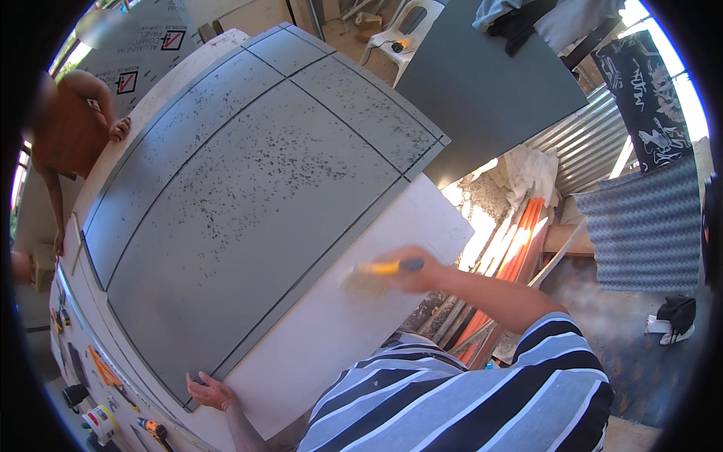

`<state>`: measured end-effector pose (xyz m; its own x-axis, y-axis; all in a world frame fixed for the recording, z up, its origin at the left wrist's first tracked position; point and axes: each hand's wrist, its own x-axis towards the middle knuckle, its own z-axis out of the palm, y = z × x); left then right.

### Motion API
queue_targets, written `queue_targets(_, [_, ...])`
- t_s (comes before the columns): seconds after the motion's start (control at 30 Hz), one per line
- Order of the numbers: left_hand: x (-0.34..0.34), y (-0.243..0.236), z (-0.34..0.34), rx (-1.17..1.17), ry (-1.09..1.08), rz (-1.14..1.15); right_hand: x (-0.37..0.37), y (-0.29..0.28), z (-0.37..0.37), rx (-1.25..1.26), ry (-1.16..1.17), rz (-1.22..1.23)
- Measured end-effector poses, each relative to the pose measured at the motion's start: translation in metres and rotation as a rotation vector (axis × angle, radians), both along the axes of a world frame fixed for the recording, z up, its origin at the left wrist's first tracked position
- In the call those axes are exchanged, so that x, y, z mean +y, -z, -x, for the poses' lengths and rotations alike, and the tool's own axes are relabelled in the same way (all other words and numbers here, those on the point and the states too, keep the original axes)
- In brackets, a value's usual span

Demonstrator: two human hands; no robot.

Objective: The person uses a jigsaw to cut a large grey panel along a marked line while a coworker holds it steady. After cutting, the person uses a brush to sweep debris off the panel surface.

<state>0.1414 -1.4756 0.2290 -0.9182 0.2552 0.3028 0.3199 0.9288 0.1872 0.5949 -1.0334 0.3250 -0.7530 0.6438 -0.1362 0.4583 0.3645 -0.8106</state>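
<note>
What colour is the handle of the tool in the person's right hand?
Yellow with a dark end; the tool is motion-blurred in the right hand, seen in the head view.

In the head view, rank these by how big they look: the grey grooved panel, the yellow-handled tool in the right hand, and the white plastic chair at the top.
1. grey grooved panel, by far the largest.
2. white plastic chair, though it stands far off.
3. yellow-handled tool, held in the right hand, blurred and close.
</note>
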Motion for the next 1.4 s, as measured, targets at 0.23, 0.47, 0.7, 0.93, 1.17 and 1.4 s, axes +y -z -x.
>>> queue_targets(0.23, [-0.002,-0.001,-0.003,-0.004,-0.029,-0.006,0.203,-0.111,-0.042,-0.332,0.183,-0.623])
queue_targets(0.47, [-0.006,-0.003,-0.004,-0.007,-0.025,-0.035,0.253,-0.113,-0.016,-0.834,-0.037,-0.472])
queue_targets(0.7, [-0.005,-0.007,-0.002,-0.036,-0.008,-0.007,0.235,-0.095,-0.007,-0.809,-0.171,-0.437])
queue_targets(0.93, [-0.007,-0.004,-0.005,0.001,0.004,0.025,0.222,-0.117,0.030,-0.593,-0.143,-0.479])
queue_targets(1.17, [0.005,-0.013,-0.003,-0.080,0.013,0.030,0.258,-0.094,0.103,-0.328,0.350,-0.338])
queue_targets(1.4, [-0.005,-0.014,-0.008,-0.107,-0.004,-0.016,0.234,-0.114,0.077,-1.019,0.132,-0.118])
